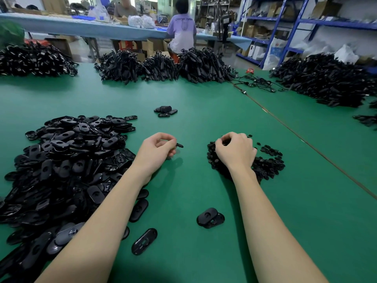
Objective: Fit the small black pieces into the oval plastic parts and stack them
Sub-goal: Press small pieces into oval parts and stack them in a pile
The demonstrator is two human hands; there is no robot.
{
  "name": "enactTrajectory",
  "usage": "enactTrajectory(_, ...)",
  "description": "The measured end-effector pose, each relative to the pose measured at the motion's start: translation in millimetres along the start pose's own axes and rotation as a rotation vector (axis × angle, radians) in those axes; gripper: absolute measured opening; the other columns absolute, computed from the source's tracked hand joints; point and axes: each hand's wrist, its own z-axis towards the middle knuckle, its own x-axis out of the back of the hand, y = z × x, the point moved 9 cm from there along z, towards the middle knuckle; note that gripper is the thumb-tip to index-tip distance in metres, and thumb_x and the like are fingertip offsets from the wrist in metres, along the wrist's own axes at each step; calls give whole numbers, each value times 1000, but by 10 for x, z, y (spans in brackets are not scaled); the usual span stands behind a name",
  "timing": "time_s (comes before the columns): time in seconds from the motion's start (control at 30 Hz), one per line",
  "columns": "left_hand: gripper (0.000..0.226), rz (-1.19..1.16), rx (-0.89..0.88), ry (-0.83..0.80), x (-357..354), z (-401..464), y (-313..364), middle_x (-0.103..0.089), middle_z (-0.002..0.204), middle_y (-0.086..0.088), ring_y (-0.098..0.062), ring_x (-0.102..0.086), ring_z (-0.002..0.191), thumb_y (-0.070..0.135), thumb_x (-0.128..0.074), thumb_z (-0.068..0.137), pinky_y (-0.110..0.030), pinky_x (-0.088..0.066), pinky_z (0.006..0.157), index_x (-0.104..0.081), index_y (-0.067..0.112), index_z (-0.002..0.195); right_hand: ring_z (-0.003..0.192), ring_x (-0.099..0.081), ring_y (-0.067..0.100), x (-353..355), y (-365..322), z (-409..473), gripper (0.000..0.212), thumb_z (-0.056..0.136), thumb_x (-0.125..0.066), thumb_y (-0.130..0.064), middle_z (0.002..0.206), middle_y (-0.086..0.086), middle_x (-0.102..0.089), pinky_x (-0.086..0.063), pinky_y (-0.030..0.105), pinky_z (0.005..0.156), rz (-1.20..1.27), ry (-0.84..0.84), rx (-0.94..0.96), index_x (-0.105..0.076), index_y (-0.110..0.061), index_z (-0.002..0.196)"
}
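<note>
Left hand (158, 151) at frame centre, fingers curled, pinching one oval plastic part (177, 145) edge-on. Right hand (236, 151) curled over the small black pieces pile (267, 164), centre right; whether it pinches one, can't tell. Oval parts heap (61, 170) left, two stacked ovals (210, 218) lower centre on green table (204, 123).

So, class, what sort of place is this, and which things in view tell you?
Most likely a factory assembly workshop. A big heap of identical oval plastic parts lies on a green worktable, other workers sit at a long bench, and blue shelves hold cartons.
</note>
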Motion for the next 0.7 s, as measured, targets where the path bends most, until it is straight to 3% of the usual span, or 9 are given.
enactTrajectory(0.27,5,-16,12,4,0,-12,8,-69,69,3,-11,-60,64,10,-65,94,-18,-54,64,-68,12,91,106,-60,26,81,-111,15,14,89,-59,-34,95,-3,-71,-43,41,99,72,14,57,-71,-30,96)
enactTrajectory(0.47,4,-15,11,2,2,-20,13,-69,68,4,-9,-60,61,11,-65,95,-17,-54,63,-68,11,92,119,-55,22,-30,-271,-48,15,83,-66,-39,117,-7,-69,-43,41,104,9,-95,173,-78,-33,91)
enactTrajectory(0.7,3,-17,16,4,0,-28,12,-69,68,3,-9,-60,62,11,-66,94,-17,-55,64,-68,11,93,106,-63,21,-34,-254,-55,12,88,-69,-36,94,-9,-75,-47,40,101,16,-106,155,-80,-32,88)
